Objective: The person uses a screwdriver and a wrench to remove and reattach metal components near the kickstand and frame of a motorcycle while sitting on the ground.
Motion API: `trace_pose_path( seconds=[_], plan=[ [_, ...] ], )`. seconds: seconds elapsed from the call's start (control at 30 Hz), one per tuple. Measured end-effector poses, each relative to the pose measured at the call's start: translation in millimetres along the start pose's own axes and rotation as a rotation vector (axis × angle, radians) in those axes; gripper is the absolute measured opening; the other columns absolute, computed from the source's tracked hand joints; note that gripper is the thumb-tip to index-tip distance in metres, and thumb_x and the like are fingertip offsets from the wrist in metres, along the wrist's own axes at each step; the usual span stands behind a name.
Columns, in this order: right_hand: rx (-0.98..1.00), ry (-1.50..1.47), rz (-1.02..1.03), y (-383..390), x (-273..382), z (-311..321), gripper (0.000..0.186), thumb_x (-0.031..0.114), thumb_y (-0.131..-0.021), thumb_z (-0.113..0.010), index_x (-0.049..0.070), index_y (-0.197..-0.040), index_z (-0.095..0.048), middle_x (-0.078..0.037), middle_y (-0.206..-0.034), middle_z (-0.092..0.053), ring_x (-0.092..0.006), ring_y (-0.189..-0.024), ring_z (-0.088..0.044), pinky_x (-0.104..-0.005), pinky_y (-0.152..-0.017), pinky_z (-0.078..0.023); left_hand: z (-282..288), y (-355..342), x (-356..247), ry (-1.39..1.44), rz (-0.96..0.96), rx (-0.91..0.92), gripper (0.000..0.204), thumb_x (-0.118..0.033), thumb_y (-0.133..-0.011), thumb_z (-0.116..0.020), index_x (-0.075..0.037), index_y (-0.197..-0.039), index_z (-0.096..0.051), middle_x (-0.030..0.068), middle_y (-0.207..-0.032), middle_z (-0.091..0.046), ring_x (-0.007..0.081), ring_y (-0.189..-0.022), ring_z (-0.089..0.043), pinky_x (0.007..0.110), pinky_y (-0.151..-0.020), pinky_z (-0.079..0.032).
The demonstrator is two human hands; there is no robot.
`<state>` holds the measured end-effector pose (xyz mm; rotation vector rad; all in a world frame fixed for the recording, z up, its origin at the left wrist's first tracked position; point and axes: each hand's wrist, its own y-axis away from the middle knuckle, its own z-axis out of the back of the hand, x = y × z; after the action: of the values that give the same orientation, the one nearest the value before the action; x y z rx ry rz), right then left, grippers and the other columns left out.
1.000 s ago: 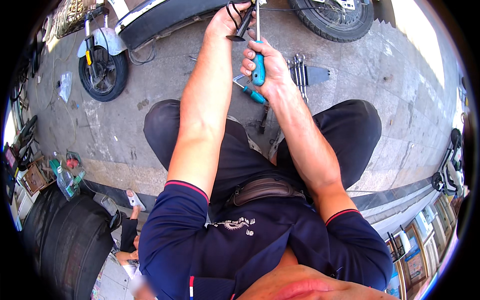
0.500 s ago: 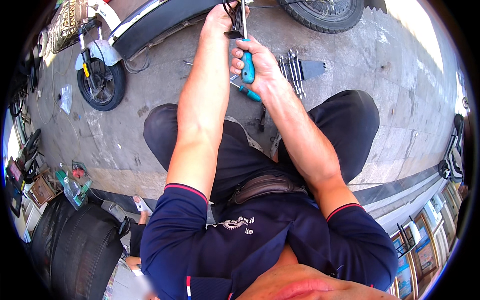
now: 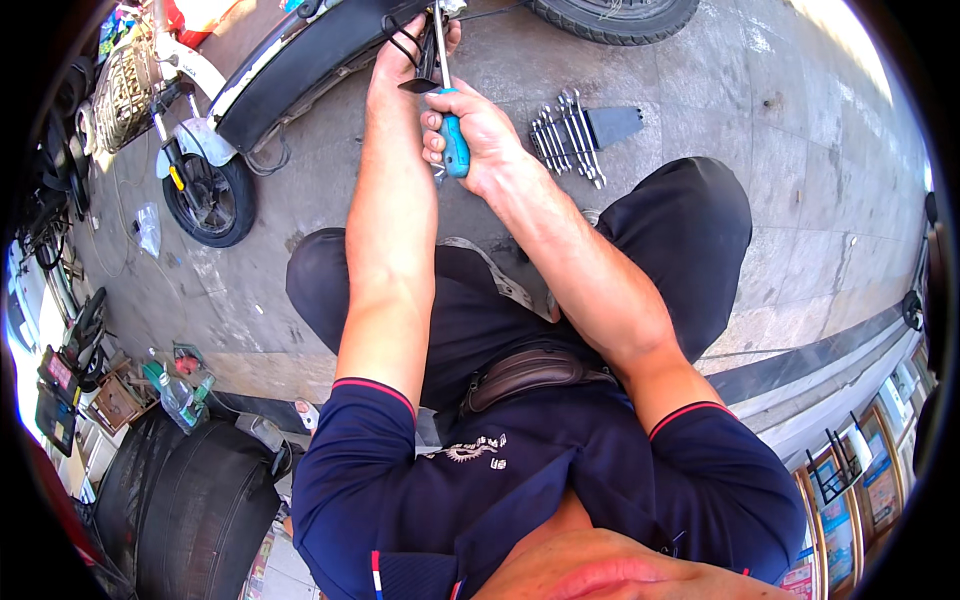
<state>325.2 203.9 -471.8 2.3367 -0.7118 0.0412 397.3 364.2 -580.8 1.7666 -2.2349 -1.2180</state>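
Observation:
My right hand (image 3: 482, 132) is wrapped around the teal handle of a screwdriver (image 3: 456, 148). Its long metal shaft points up and away, toward the top edge of the picture. Beside the shaft, my left hand (image 3: 397, 58) closes around a bunch of black cables (image 3: 428, 55), with fingertips showing on the far side. A small flat black piece (image 3: 418, 86) sticks out below the cables. The screwdriver's tip meets a shiny metal part at the very top edge, too cut off to make out. Left of my left hand lies the long black-and-white body of a scooter (image 3: 310, 75).
Several wrenches (image 3: 568, 140) lie with a dark holder (image 3: 612, 126) on the grey paving. A spoked wheel with a black tyre (image 3: 620, 30) is at the top. Leftward are the scooter's front wheel (image 3: 212, 200), a plastic bag (image 3: 148, 230) and a clear bottle (image 3: 180, 402).
The whole view has shifted, so both hands and the wrenches appear farther left. A second teal screwdriver, visible between my forearms before, is now hidden. Both grips stay the same.

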Motion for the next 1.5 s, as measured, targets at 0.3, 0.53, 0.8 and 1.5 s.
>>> trace_pose_path(
  seconds=[0.3,0.53,0.8,1.5],
  plan=[
    [-0.077,-0.072,0.006,-2,0,2,0.015,0.007,-0.094,-0.058,0.011,-0.107,-0.056,-0.002,-0.071,-0.055,-0.0134,-0.051,-0.053,-0.0292,-0.043,-0.044,9,-17,-10,-0.305,-0.015,-0.027,0.031,-0.027,-0.102,-0.058,0.003,-0.111,-0.057,0.0127,-0.095,-0.059,0.0170,-0.074,-0.055,0.025,-0.058,-0.048],
    [-0.086,-0.140,0.002,0,1,-1,0.021,0.005,-0.090,-0.062,0.010,-0.110,-0.058,-0.003,-0.069,-0.055,-0.0142,-0.050,-0.052,-0.0303,-0.042,-0.043,22,-12,-29,-0.174,0.321,0.166,0.039,-0.035,-0.100,-0.059,0.004,-0.106,-0.060,0.0106,-0.086,-0.061,0.0151,-0.071,-0.058,0.023,-0.055,-0.049],
    [-0.119,-0.230,-0.012,3,4,-4,0.024,0.003,-0.085,-0.062,0.013,-0.106,-0.063,-0.003,-0.062,-0.054,-0.0147,-0.042,-0.050,-0.0304,-0.035,-0.038,6,-8,-26,-0.065,0.221,0.168,0.027,-0.021,-0.103,-0.055,-0.006,-0.125,-0.060,0.0149,-0.103,-0.054,0.0174,-0.081,-0.050,0.026,-0.058,-0.042],
    [-0.213,0.610,0.335,33,61,57,0.056,-0.001,-0.085,-0.060,0.002,-0.140,-0.049,-0.003,-0.069,-0.056,-0.0116,-0.054,-0.054,-0.0297,-0.046,-0.046,15,-18,-12,-0.034,0.102,0.091,0.022,-0.020,-0.095,-0.061,0.001,-0.101,-0.061,0.0125,-0.094,-0.061,0.0185,-0.073,-0.054,0.027,-0.054,-0.042]
  ],
)
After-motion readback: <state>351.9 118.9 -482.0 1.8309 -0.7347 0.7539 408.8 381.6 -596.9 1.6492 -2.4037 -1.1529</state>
